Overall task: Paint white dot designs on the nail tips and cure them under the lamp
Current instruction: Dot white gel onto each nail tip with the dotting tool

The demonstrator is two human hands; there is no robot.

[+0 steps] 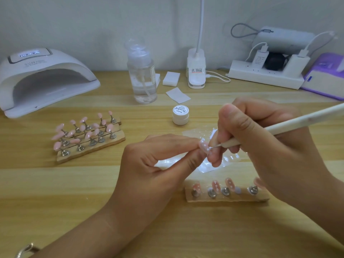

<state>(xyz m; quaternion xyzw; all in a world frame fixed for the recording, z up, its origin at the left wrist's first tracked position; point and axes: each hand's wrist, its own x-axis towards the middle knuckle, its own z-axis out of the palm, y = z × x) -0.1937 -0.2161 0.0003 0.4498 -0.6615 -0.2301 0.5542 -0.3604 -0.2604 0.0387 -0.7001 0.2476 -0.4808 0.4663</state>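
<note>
left hand [158,164] pinching nail tip [203,146], right hand [260,138] gripping dotting pen [290,123]

pink dotted nail tip [203,147], pinched, dotting pen [290,123] touching

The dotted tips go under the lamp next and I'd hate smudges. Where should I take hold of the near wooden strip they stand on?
Probably by the short ends of the pale wooden strip, coming in low from the sides. The pink dotted nail tips stand on metal holders along its top, so a grip from above risks smudging them.
</note>
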